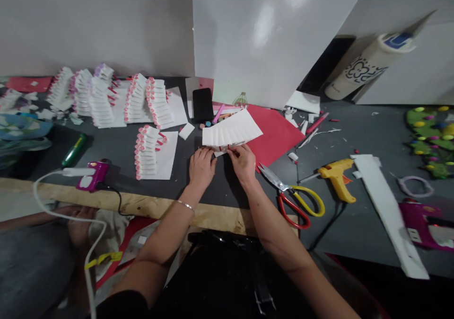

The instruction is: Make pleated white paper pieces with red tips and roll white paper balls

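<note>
A pleated white paper piece lies in front of me, fanned out, with small red strips showing along its near edge. My left hand rests at that edge on the left, its fingertips partly hidden against the paper. On the other side, my right hand pinches the near edge beside a red strip. Under and behind the paper spreads a sheet of red paper. Several similar pleated pieces with pink round tips stand to the left, the nearest one on a white card.
Scissors with red and yellow handles lie right of my right arm, beside a yellow glue gun. A black phone, a white tumbler, a green marker and a purple socket box surround the work. Another person sits at left.
</note>
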`<state>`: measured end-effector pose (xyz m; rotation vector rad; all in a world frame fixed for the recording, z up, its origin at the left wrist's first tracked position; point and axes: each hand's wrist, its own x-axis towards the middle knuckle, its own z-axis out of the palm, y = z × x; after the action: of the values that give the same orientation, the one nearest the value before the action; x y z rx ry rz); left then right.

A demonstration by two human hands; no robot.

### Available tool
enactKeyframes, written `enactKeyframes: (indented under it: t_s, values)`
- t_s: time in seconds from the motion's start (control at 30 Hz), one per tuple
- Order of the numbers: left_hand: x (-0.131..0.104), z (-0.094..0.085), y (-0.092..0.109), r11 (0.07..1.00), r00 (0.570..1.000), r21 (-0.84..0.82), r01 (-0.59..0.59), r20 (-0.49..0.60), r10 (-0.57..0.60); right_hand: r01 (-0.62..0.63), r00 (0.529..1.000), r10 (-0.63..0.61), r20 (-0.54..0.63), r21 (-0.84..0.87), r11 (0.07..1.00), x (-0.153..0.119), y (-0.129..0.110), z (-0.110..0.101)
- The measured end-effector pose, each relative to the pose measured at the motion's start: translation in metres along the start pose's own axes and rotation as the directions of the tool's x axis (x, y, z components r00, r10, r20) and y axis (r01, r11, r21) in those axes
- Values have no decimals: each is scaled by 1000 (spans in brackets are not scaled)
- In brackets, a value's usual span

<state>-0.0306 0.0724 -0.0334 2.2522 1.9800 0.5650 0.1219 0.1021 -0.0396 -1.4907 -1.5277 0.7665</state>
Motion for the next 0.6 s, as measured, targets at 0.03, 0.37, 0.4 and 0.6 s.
enactKeyframes:
  t_s: [0.03, 0.37, 0.4, 0.6]
  values:
    - [0, 0, 1, 1000, 1000, 7, 3, 4, -3, 4, 1000, -4, -6, 7, 1000, 0, 1, 0]
    - [0, -1, 2, 998, 999, 67, 10, 34, -12, 36, 998, -35, -55, 21, 999, 2, 8, 3]
    - [0, -1, 2, 997, 999, 72, 8, 33, -11, 36, 998, -35, -57, 21, 999, 2, 8, 3]
    - [1, -2, 3, 997, 999, 81, -2, 38, -1, 29, 998, -28, -55, 28, 999, 2, 7, 3]
